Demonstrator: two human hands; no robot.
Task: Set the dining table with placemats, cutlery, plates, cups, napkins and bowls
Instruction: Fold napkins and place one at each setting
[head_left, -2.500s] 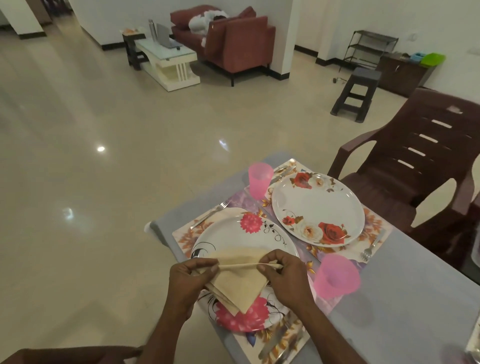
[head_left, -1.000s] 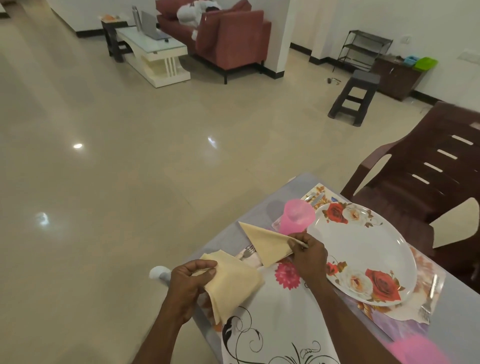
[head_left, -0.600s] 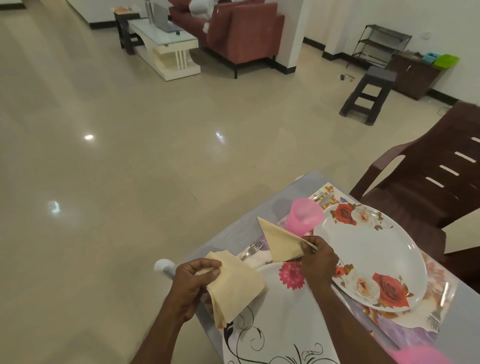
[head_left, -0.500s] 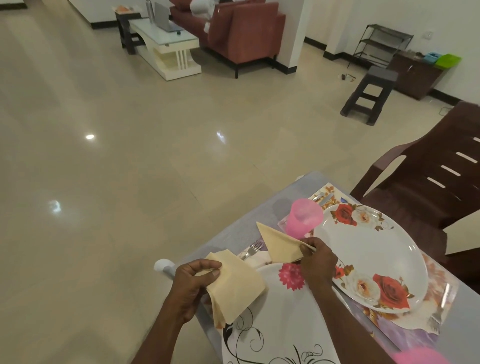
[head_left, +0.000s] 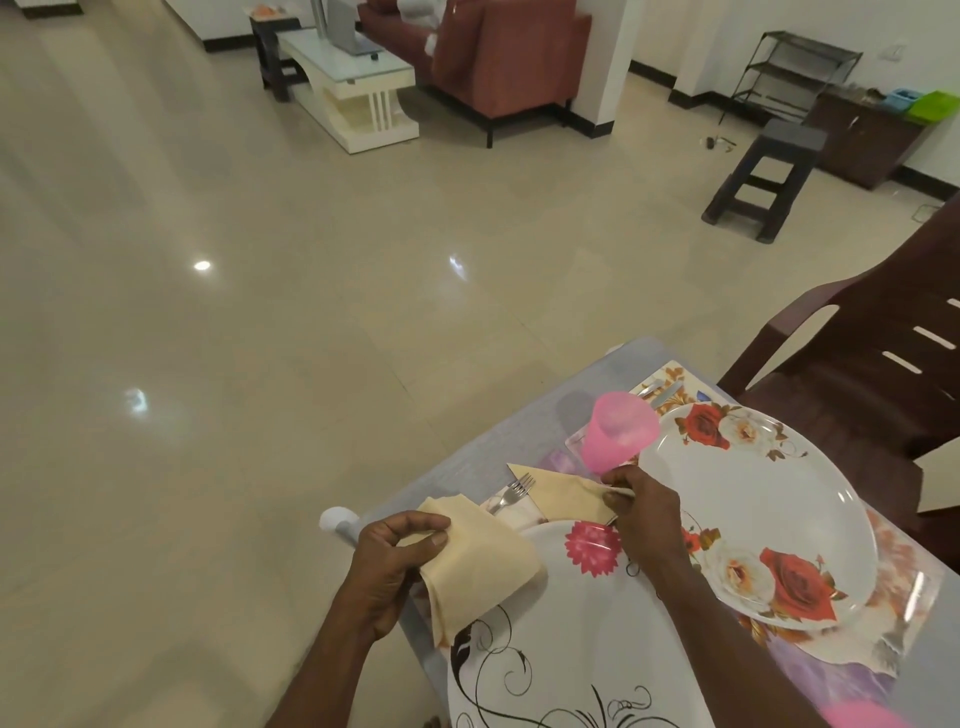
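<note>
A folded beige napkin (head_left: 563, 496) lies flat on the grey table (head_left: 519, 431) just beyond the rim of the near plate (head_left: 566, 639), its pointed corner aimed toward the table's left edge and tucked under the tines of a fork (head_left: 511, 493). The right hand (head_left: 644, 512) pinches the napkin's right end, thumb and fingertips closed on the fold, knuckles up, the forearm crossing the near plate's upper right part. Directly behind that hand stands a pink cup (head_left: 618, 431), close enough that the fingers nearly meet its base; whether they touch it cannot be told. The left hand (head_left: 397, 564) grips a second folded napkin (head_left: 480, 564), thumb on top and fingers curled beneath, holding it at the table's left edge so that its lower part hangs over the near plate's rim. To the right, a rose-patterned plate (head_left: 753, 509) sits on a floral placemat (head_left: 893, 613), its near-left rim beside the right wrist. More cutlery (head_left: 657, 392) shows at the placemat's far corner, behind the cup. The strip of tabletop between the napkin and the left edge is narrow, and the table's rounded corner (head_left: 335, 519) lies just beside the left hand. Past that edge the tiled floor (head_left: 260, 338) stretches open. A brown plastic chair (head_left: 883, 364) stands against the table's far right side.
</note>
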